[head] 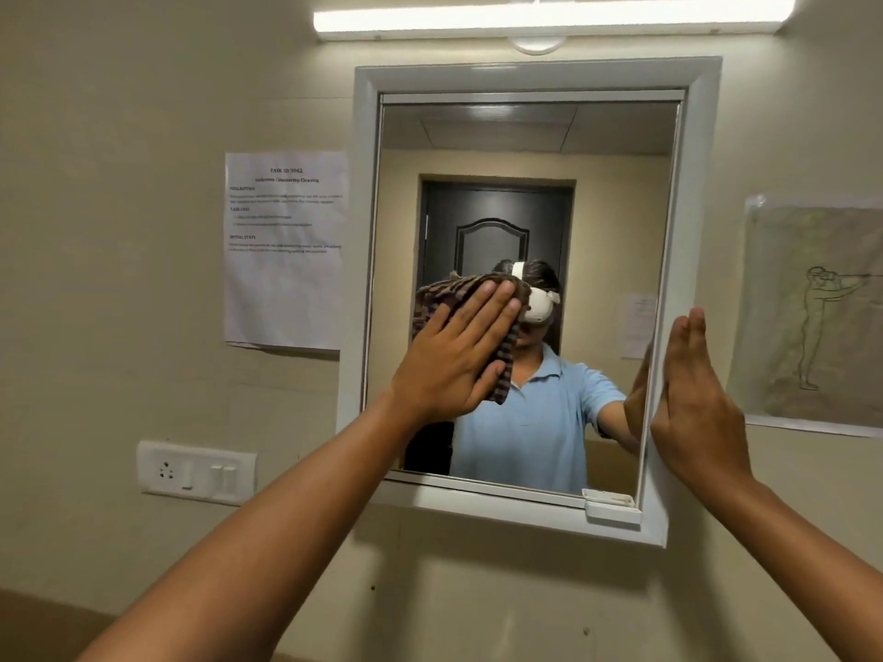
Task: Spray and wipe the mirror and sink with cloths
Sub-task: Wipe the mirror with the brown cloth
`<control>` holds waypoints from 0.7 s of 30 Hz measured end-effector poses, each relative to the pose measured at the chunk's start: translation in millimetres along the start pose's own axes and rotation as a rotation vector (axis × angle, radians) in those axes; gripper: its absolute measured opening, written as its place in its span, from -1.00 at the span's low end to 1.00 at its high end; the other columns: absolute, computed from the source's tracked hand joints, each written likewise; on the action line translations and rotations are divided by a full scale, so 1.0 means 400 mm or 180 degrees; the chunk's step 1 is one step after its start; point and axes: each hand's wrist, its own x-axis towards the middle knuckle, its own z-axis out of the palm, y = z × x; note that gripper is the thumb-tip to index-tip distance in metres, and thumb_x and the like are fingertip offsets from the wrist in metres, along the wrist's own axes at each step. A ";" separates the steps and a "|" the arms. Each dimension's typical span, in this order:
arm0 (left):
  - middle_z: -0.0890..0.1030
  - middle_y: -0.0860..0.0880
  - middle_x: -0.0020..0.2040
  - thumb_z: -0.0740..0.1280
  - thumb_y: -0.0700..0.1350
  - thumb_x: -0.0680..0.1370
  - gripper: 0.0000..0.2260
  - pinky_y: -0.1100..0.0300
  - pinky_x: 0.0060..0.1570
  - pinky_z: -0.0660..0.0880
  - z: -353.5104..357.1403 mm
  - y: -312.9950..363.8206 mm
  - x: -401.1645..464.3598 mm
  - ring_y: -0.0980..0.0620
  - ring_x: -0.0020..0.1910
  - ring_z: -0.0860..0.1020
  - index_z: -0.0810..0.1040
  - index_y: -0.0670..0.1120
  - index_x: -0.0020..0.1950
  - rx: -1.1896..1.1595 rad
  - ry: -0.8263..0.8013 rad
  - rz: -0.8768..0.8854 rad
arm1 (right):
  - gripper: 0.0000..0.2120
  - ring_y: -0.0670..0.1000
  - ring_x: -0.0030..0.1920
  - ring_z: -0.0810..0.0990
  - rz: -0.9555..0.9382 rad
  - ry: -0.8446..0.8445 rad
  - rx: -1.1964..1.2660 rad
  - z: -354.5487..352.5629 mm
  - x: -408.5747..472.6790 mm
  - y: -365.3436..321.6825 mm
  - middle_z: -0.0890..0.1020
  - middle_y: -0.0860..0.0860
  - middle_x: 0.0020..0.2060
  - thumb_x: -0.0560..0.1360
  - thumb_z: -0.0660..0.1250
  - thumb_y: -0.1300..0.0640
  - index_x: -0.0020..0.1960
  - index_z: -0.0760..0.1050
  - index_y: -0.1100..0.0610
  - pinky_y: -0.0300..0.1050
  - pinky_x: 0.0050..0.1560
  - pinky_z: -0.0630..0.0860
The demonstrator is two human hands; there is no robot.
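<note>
Brown striped cloth, soft and limp, is lying bunched flat against the glass of the mirror, left of centre. The left hand is pressing on it with straight, spread fingers, pinning rather than clutching; a broad palm hold looks suited, since loose folds are hanging below the palm and could slip on smooth glass. Glass is presenting as rigid, slick and breakable, so moderate pressure seems advisable. Further right, the right hand is resting flat, fingers extended, against the white frame at its right edge, apparently steadying it. Neither sink nor spray bottle is showing.
</note>
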 end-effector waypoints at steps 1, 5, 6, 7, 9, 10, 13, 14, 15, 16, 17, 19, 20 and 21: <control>-0.01 -0.12 0.62 0.04 0.10 0.62 -0.38 -0.09 0.52 0.05 -0.001 -0.017 -0.007 -0.07 0.60 -0.08 -0.01 -0.13 0.61 -0.0025 0.0013 -0.0064 | -0.25 0.37 0.15 0.56 0.0006 0.0028 0.0004 0.003 0.000 -0.003 -0.02 0.12 0.58 0.42 -0.15 0.01 0.57 -0.06 0.24 -0.33 -0.37 0.22; -0.01 -0.11 0.62 0.04 0.08 0.60 -0.38 -0.07 0.53 0.02 -0.001 -0.064 -0.049 -0.06 0.60 -0.07 -0.01 -0.13 0.61 -0.0117 0.0093 -0.0446 | -0.25 0.33 0.32 0.45 0.0048 0.0046 0.0077 0.001 -0.002 -0.019 -0.03 0.12 0.58 0.44 -0.15 -0.04 0.58 -0.07 0.24 -0.16 -0.25 0.39; -0.01 -0.11 0.62 0.04 0.07 0.60 -0.38 -0.06 0.54 0.00 0.002 -0.075 -0.065 -0.05 0.60 -0.07 -0.01 -0.13 0.61 -0.0124 0.0105 -0.0519 | -0.25 0.32 0.33 0.44 0.0063 0.0045 0.0079 0.000 -0.002 -0.022 -0.03 0.12 0.58 0.44 -0.15 -0.05 0.57 -0.07 0.24 -0.16 -0.24 0.38; -0.01 -0.11 0.62 0.05 0.07 0.60 -0.38 -0.04 0.54 -0.02 0.006 -0.083 -0.081 -0.05 0.60 -0.06 -0.01 -0.13 0.61 -0.0114 0.0102 -0.0563 | -0.25 0.31 0.35 0.43 0.0074 0.0046 0.0080 -0.002 -0.003 -0.024 -0.04 0.12 0.58 0.45 -0.15 -0.06 0.57 -0.07 0.24 -0.16 -0.22 0.37; -0.02 -0.11 0.62 0.05 0.07 0.61 -0.38 -0.02 0.54 -0.07 0.014 -0.092 -0.106 -0.05 0.60 -0.07 -0.03 -0.13 0.61 -0.0083 0.0074 -0.0607 | -0.26 0.28 0.38 0.41 0.0089 0.0035 0.0081 -0.003 -0.003 -0.025 -0.05 0.09 0.58 0.46 -0.16 -0.06 0.58 -0.08 0.22 -0.18 -0.22 0.37; -0.03 -0.11 0.62 0.04 0.07 0.61 -0.38 -0.01 0.55 -0.09 0.018 -0.090 -0.113 -0.05 0.60 -0.08 -0.04 -0.12 0.61 -0.0088 0.0072 -0.0642 | -0.27 0.26 0.39 0.40 0.0107 0.0014 0.0077 -0.004 -0.004 -0.024 -0.06 0.08 0.58 0.46 -0.15 -0.06 0.58 -0.10 0.21 -0.19 -0.23 0.37; -0.06 -0.11 0.62 0.01 0.06 0.61 -0.39 -0.04 0.54 -0.06 0.028 -0.062 -0.124 -0.06 0.60 -0.09 -0.06 -0.11 0.61 -0.0170 0.0090 -0.0841 | -0.29 0.25 0.33 0.45 0.0096 -0.0055 0.0018 -0.005 -0.010 -0.013 -0.11 0.06 0.58 0.52 0.01 0.02 0.59 -0.14 0.18 -0.17 -0.29 0.44; -0.06 -0.11 0.62 0.00 0.06 0.61 -0.39 -0.06 0.54 -0.04 0.032 -0.050 -0.131 -0.07 0.60 -0.09 -0.07 -0.11 0.61 -0.0185 0.0089 -0.0895 | -0.28 0.25 0.33 0.45 0.0070 -0.0098 0.0017 -0.005 -0.012 -0.011 -0.12 0.06 0.58 0.52 0.04 0.03 0.59 -0.16 0.17 -0.16 -0.31 0.45; -0.07 -0.12 0.62 0.00 0.06 0.62 -0.40 -0.07 0.53 -0.01 0.038 -0.034 -0.138 -0.08 0.60 -0.09 -0.08 -0.11 0.61 -0.0218 0.0091 -0.0928 | -0.28 0.25 0.34 0.45 0.0063 -0.0143 0.0004 -0.009 -0.016 -0.007 -0.14 0.05 0.58 0.51 0.04 0.03 0.59 -0.17 0.16 -0.16 -0.32 0.44; -0.08 -0.12 0.62 -0.01 0.06 0.62 -0.40 -0.09 0.53 0.01 0.044 -0.017 -0.146 -0.08 0.60 -0.09 -0.09 -0.11 0.61 -0.0264 0.0089 -0.0955 | -0.27 0.25 0.35 0.44 0.0074 -0.0180 -0.0005 -0.011 -0.021 -0.003 -0.14 0.05 0.58 0.52 0.06 0.04 0.59 -0.16 0.16 -0.17 -0.32 0.41; -0.09 -0.12 0.62 -0.02 0.06 0.62 -0.40 -0.11 0.52 0.03 0.050 0.005 -0.153 -0.09 0.60 -0.10 -0.10 -0.11 0.61 -0.0308 0.0084 -0.0978 | -0.27 0.23 0.36 0.43 0.0076 -0.0210 -0.0004 -0.014 -0.026 0.001 -0.14 0.05 0.58 0.53 0.12 0.08 0.59 -0.16 0.16 -0.19 -0.30 0.39; -0.11 -0.12 0.62 -0.02 0.06 0.61 -0.39 -0.13 0.51 0.06 0.060 0.052 -0.155 -0.09 0.60 -0.10 -0.11 -0.12 0.61 -0.0352 0.0064 -0.1020 | -0.19 0.20 0.40 0.40 0.0046 -0.0277 0.0026 -0.015 -0.040 0.008 -0.13 0.06 0.58 0.53 0.27 0.21 0.58 -0.18 0.15 -0.20 -0.31 0.42; -0.11 -0.12 0.62 -0.03 0.06 0.61 -0.39 -0.13 0.50 0.07 0.064 0.079 -0.149 -0.10 0.60 -0.10 -0.12 -0.12 0.61 -0.0363 0.0041 -0.1018 | -0.14 0.20 0.38 0.41 0.0042 -0.0333 0.0035 -0.015 -0.048 0.013 -0.15 0.05 0.58 0.51 0.32 0.25 0.58 -0.20 0.14 -0.18 -0.33 0.46; -0.12 -0.12 0.62 -0.03 0.07 0.61 -0.39 -0.13 0.49 0.07 0.065 0.103 -0.140 -0.10 0.60 -0.10 -0.13 -0.12 0.61 -0.0369 0.0018 -0.0992 | -0.10 0.20 0.33 0.46 0.0040 -0.0389 0.0035 -0.012 -0.056 0.017 -0.16 0.04 0.58 0.48 0.34 0.28 0.58 -0.21 0.13 -0.16 -0.36 0.49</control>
